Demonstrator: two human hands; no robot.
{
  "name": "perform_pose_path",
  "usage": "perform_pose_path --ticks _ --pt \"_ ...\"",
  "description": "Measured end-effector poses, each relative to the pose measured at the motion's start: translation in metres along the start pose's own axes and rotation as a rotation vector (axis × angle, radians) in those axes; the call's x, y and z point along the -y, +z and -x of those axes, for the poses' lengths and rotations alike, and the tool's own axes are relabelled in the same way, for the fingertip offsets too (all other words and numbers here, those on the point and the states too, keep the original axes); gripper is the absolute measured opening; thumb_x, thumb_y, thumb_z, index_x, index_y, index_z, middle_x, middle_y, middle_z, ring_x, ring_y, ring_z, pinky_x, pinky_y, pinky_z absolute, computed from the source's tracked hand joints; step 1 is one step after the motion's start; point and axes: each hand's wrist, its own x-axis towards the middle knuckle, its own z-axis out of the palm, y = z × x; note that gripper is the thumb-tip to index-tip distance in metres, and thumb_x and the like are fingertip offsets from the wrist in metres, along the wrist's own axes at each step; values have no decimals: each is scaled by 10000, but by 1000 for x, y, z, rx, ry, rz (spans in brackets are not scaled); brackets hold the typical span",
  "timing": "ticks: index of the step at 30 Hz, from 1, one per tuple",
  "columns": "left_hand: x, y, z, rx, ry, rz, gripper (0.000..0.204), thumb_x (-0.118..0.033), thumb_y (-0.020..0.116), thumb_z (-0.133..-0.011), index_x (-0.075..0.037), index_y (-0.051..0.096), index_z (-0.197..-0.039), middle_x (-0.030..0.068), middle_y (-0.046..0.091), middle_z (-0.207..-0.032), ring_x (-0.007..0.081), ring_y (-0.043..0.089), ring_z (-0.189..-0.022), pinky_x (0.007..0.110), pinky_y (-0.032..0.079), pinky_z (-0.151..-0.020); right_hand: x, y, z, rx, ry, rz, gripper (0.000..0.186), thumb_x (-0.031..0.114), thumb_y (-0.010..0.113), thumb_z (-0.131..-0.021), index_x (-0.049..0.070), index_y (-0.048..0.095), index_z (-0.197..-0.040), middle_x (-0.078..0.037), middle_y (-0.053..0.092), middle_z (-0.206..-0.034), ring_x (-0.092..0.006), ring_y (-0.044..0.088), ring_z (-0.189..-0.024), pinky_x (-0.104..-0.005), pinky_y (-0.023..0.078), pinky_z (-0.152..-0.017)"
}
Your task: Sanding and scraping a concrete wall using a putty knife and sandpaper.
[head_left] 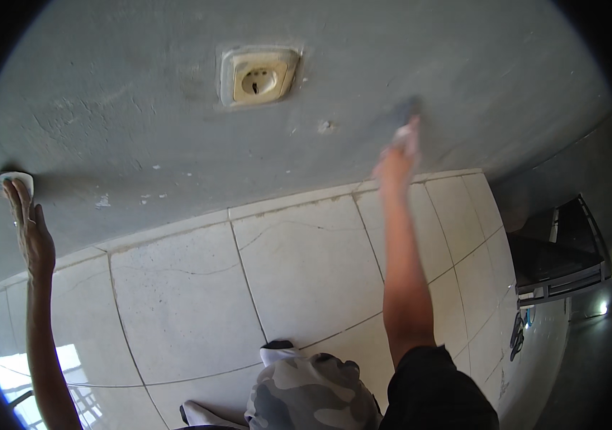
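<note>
At the far left, my left hand (37, 240) presses its outstretched fingers over a small white piece of sandpaper (13, 176), seen from its pale back, against the grey wall (177, 154). One edge of the sheet curls away from the fingers. My right hand (397, 163) reaches to the wall right of centre, and motion smears its fingers. Something pale and pinkish shows at its fingertips; whether that is fingers or a held thing, I cannot make out. A dark shadow lies on the wall just above it.
A cream wall socket (259, 77) sits above the middle of the wall. Pale tiles (299, 265) cover the floor, with a tile skirting along the wall. My camouflage-clad knee (313, 394) is at the bottom. A dark piece of furniture (560, 251) and black sandals (516, 335) are at the right.
</note>
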Motion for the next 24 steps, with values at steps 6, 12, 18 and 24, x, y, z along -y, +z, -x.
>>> perform_pose_path --ticks 6,12,18,24 --pt "-9 -6 -7 -14 49 -22 618 -18 459 -997 -107 233 -1565 153 138 -1637 337 150 -1506 458 213 -1209 74 12 19 139 -79 107 534 142 443 -1020 117 312 -1537 -248 682 -1073 -383 678 -823 -441 535 -774" --pt "-5 -5 -2 -10 11 -23 615 -4 458 -991 -87 240 -1560 161 138 -1636 346 156 -1504 455 215 -1208 51 14 45 198 -176 197 576 166 527 -989 163 332 -1530 -297 663 -1002 -454 664 -909 -465 517 -721" --pt "-8 -6 -8 -19 69 55 625 5 469 -982 -75 240 -1558 182 125 -1634 360 138 -1504 465 201 -1209 85 -9 -19 106 -350 297 564 157 567 -967 151 391 -1502 -274 667 -880 -461 656 -809 -477 508 -639" --pt "-1 -2 3 -11 -27 36 649 26 482 -961 -65 242 -1558 186 136 -1633 368 144 -1504 478 188 -1207 70 3 8 183 -382 294 563 158 589 -956 186 413 -1490 -259 660 -830 -443 653 -753 -482 504 -606"
